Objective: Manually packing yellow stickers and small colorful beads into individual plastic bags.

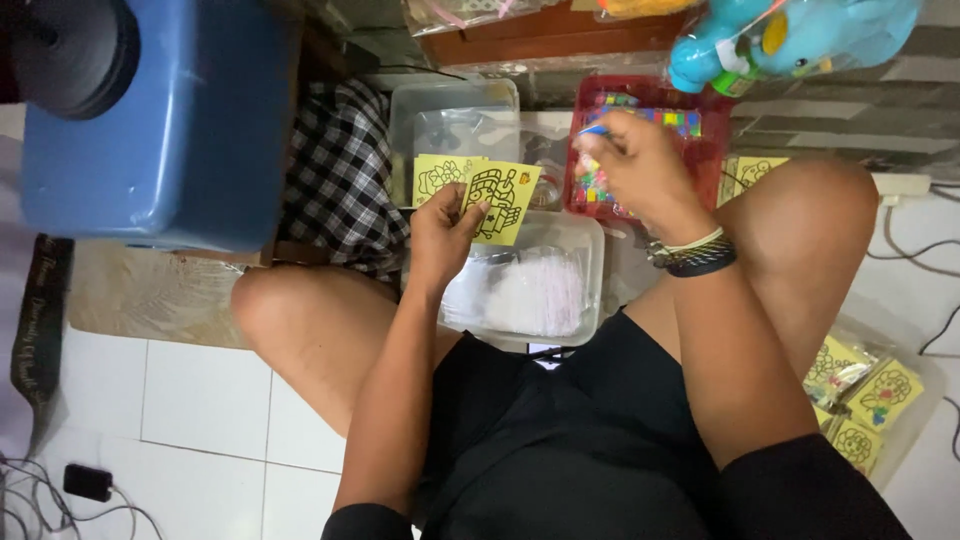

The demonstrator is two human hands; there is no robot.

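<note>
The left hand [445,235] is closed on a yellow picture card [503,200], tilted up toward the eyes, while at 2 o'clock from it the right hand [635,165] pinches a small blue piece [594,130] over the red tray [712,150], where the coloured pieces are close to reach.

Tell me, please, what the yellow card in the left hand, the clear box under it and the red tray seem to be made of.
Yellow card in the left hand: probably thin matte card; it stays flat when held by one edge.
Clear box: likely glossy plastic; its contents show through cloudy walls.
Red tray: apparently moulded plastic, with a shiny, uniform rim.
</note>
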